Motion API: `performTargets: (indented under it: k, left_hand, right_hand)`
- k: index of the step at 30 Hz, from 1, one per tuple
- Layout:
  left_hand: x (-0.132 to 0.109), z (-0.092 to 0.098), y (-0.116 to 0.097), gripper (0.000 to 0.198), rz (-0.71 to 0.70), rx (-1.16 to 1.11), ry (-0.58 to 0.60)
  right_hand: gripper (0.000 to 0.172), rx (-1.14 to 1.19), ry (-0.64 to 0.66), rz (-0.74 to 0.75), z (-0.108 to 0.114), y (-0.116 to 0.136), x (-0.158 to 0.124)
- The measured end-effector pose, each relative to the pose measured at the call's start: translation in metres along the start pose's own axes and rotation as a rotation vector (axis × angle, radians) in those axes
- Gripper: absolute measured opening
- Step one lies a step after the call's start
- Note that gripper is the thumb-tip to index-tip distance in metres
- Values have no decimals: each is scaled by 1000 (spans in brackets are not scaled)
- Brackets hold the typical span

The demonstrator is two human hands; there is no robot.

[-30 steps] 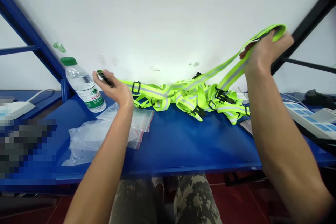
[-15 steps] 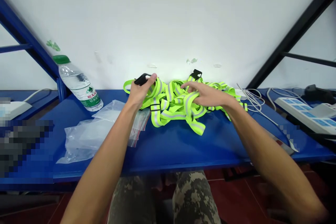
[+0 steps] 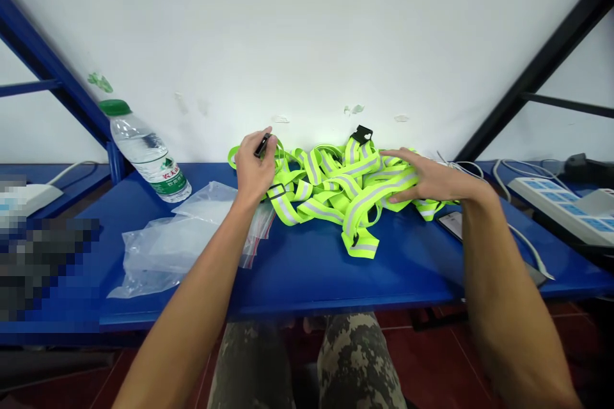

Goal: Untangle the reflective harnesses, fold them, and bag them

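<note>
A tangle of neon-yellow reflective straps (image 3: 336, 188) with black buckles lies bunched on the blue table (image 3: 307, 268) near the wall. My left hand (image 3: 253, 165) is closed on a black buckle at the left end of the straps, beside a yellow loop. My right hand (image 3: 432, 180) lies on the right side of the heap, fingers stretched out flat over the straps. One strap end hangs toward the table's front.
A water bottle (image 3: 146, 153) leans at the back left. Clear zip bags (image 3: 187, 239) lie left of the straps. A phone (image 3: 451, 223) rests by my right forearm, with white cables (image 3: 480, 169) and a power strip (image 3: 561, 214) at the right. My camouflage trousers (image 3: 355, 364) show below.
My right hand lowered the raised strap onto the table, then pushed the heap together. My left hand moved right with the buckle to the heap's left end.
</note>
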State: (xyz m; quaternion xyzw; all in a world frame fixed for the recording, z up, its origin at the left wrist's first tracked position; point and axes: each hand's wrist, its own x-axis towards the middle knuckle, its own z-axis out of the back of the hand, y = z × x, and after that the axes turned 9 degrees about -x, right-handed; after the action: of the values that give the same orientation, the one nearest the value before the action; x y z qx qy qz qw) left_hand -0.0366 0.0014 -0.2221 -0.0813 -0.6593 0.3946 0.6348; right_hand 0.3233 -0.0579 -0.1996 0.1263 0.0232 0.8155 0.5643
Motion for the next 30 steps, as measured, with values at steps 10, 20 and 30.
performTargets:
  k: [10, 20, 30]
  left_hand:
    - [-22, -18, -34, 24, 43, -12, 315]
    - [-42, -31, -50, 38, 122, -77, 647]
    - [-32, -30, -39, 30, 321, -197, 561]
  right_hand:
    - [16, -143, -196, -186, -5, 6, 22]
    - [21, 381, -364, 61, -34, 85, 51]
    - [46, 710, -387, 44, -39, 70, 44]
